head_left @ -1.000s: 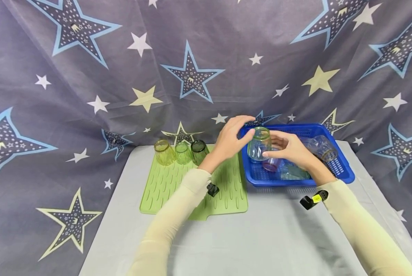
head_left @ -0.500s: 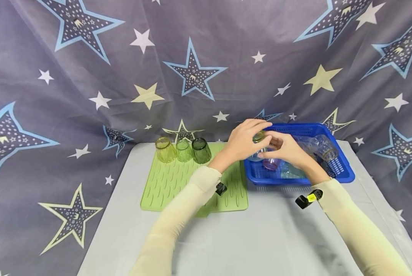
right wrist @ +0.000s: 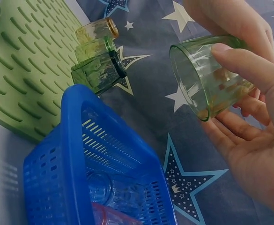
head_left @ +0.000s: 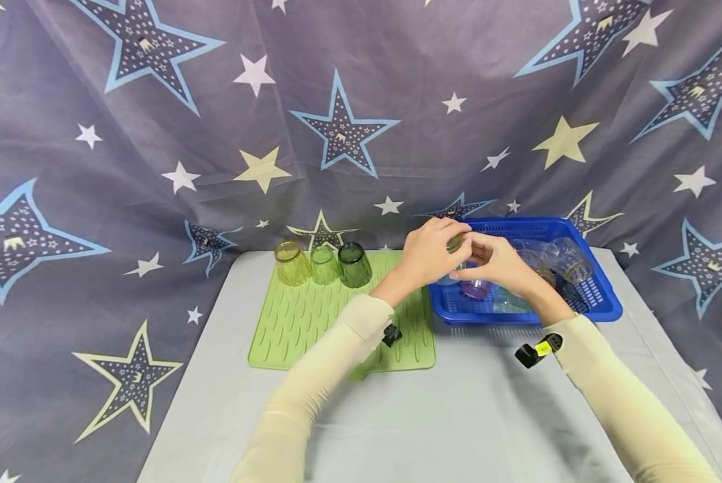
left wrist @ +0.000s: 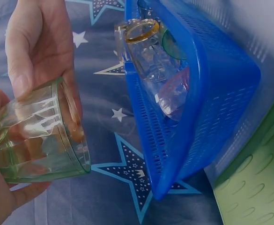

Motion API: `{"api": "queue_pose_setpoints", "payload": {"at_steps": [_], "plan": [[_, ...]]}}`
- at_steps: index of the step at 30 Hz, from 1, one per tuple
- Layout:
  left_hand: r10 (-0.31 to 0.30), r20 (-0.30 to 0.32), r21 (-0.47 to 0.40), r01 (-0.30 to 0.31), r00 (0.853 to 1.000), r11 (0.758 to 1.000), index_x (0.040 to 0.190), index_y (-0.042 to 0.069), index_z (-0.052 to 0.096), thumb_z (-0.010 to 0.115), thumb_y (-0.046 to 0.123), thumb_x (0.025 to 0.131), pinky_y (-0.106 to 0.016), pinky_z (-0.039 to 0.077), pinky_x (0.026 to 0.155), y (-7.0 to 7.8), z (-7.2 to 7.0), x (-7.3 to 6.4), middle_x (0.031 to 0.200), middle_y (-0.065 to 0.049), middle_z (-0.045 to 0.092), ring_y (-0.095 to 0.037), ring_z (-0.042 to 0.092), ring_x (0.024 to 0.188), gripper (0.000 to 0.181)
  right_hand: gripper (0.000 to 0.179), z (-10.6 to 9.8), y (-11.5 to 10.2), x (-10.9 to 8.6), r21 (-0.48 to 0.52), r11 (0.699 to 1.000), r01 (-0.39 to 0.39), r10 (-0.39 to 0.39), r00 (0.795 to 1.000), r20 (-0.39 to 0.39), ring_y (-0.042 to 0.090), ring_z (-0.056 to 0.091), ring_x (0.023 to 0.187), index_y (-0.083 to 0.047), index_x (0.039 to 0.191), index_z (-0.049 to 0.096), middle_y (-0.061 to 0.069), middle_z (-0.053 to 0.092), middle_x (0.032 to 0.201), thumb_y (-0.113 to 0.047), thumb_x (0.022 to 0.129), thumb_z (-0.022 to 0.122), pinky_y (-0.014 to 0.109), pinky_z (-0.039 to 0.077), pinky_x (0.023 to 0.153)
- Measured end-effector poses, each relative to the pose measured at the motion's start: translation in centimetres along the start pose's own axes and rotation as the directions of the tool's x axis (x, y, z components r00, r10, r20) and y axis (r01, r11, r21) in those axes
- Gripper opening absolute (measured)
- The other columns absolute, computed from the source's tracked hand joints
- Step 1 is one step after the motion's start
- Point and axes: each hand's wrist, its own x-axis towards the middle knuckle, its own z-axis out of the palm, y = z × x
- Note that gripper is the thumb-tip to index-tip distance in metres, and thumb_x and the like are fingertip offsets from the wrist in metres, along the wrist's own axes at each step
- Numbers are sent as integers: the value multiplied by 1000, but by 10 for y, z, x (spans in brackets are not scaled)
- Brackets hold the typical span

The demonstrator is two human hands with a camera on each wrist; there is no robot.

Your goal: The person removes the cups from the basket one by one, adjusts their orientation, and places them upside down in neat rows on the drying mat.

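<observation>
Both hands hold a light green drinking glass (head_left: 455, 243) above the left end of a blue basket (head_left: 476, 316). My left hand (head_left: 429, 251) grips it around one end, its fingers wrapped about the wall in the left wrist view. From the other side, my right hand (head_left: 498, 260) pinches it, thumb on the outside and fingers beneath, as the right wrist view shows. The glass (right wrist: 193, 75) lies tilted there with its mouth away from the left palm. Hands cover much of it in the head view.
Inside the basket lie a pink glass (head_left: 476, 288), an amber-rimmed clear glass (head_left: 569, 261) and others. A green drying mat (head_left: 300, 329) lies left of it. Yellow (head_left: 292, 266), green (head_left: 323, 266) and dark green glasses (head_left: 355, 267) stand along its back edge.
My left hand has moved right and closed around the light green glass, which it was reaching toward. The right hand keeps its hold and has shifted slightly left.
</observation>
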Motion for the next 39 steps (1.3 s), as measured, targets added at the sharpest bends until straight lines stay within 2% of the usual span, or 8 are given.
{"api": "queue_pose_setpoints", "payload": {"at_steps": [4, 9, 11, 14, 19, 28, 33, 39], "plan": [[21, -30, -2, -21, 999, 1000, 119, 21, 75, 56, 34, 101, -29, 60, 79, 0, 1, -1, 116, 3, 74, -15, 68, 104, 30, 30, 1, 2, 1, -14, 1000, 12, -12, 1000, -3, 7, 68, 113, -1, 109, 61, -9, 66, 125, 1, 85, 79, 27, 60, 88], [36, -56, -17, -37, 998, 999, 116, 18, 76, 59, 30, 100, -31, 60, 79, -1, 2, -1, 114, 0, 75, -18, 70, 102, 27, 30, 3, 2, 1, -27, 1000, 9, -9, 1000, -13, 9, 68, 112, -1, 104, 58, -5, 67, 120, -1, 84, 80, 28, 60, 88], [36, -60, -20, -37, 998, 999, 116, 17, 77, 60, 29, 100, -31, 60, 80, -1, 1, 0, 113, -1, 75, -18, 70, 102, 26, 32, 3, 1, 2, -32, 999, 6, -6, 1000, -18, 8, 68, 113, -2, 107, 59, -4, 66, 124, -2, 84, 81, 30, 59, 91], [29, -60, -22, -31, 998, 999, 115, 16, 77, 59, 29, 100, -32, 60, 81, -1, -1, 1, 112, -2, 75, -19, 71, 101, 26, 44, 3, -1, 3, -39, 999, -6, 5, 1000, -25, 4, 65, 118, -3, 125, 61, -4, 64, 135, -3, 85, 80, 29, 57, 97], [22, -83, -38, -25, 996, 999, 112, 13, 77, 59, 26, 100, -33, 60, 79, -4, -4, 4, 107, -4, 75, -20, 71, 94, 26, 67, 2, -5, 5, -19, 999, -28, 28, 999, -32, 0, 62, 122, -4, 147, 50, -1, 61, 142, -2, 87, 78, 27, 51, 106], [1, -91, -63, -7, 996, 998, 108, 12, 77, 58, 24, 99, -33, 59, 74, -7, -6, 5, 102, -4, 74, -19, 69, 87, 24, 69, 3, -10, 7, 0, 1000, -21, 21, 1000, -21, 0, 62, 122, 0, 149, 47, -10, 62, 135, -1, 87, 77, 30, 50, 108], [0, -93, -64, -6, 996, 998, 106, 12, 77, 58, 24, 99, -32, 58, 72, -9, -6, 5, 99, -4, 74, -19, 68, 85, 23, 69, 2, -8, 8, -6, 1000, -30, 30, 999, -15, 1, 61, 123, -2, 151, 46, -1, 61, 142, -3, 88, 77, 26, 51, 106], [3, -115, -6, -4, 993, 1000, 103, 12, 78, 59, 24, 98, -32, 59, 71, -16, -4, 5, 96, -3, 73, -19, 69, 83, 23, 64, -5, -8, 7, -44, 998, -51, 49, 998, -36, 4, 63, 121, -3, 149, 49, 14, 59, 145, -5, 90, 75, 21, 54, 99]]}}
